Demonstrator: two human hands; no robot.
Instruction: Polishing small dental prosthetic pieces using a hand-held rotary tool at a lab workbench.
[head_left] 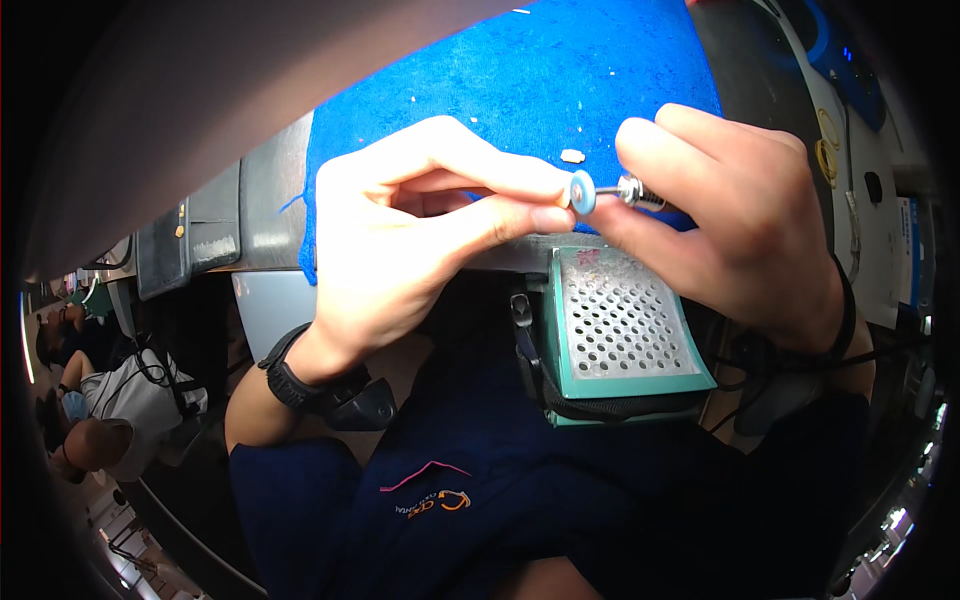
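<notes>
My right hand (735, 200) is closed round a rotary handpiece (638, 193), whose metal nose and thin shank point left. At the shank's end sits a light blue polishing wheel (582, 192). My left hand (400, 220) is closed in a pinch, thumb and forefinger meeting right at the wheel's left side. Whatever small thing those fingertips hold is hidden by them and the wheel. Beyond the wheel, a small pale piece (572, 156) lies on a blue towel (520, 90).
Below my hands, a green suction box (560, 340) with a perforated metal plate (625, 315) juts from the bench edge. A dark, blurred shape crosses the upper left. Cables and a blue device (845, 60) are at the right. Another person (140, 400) sits at far left.
</notes>
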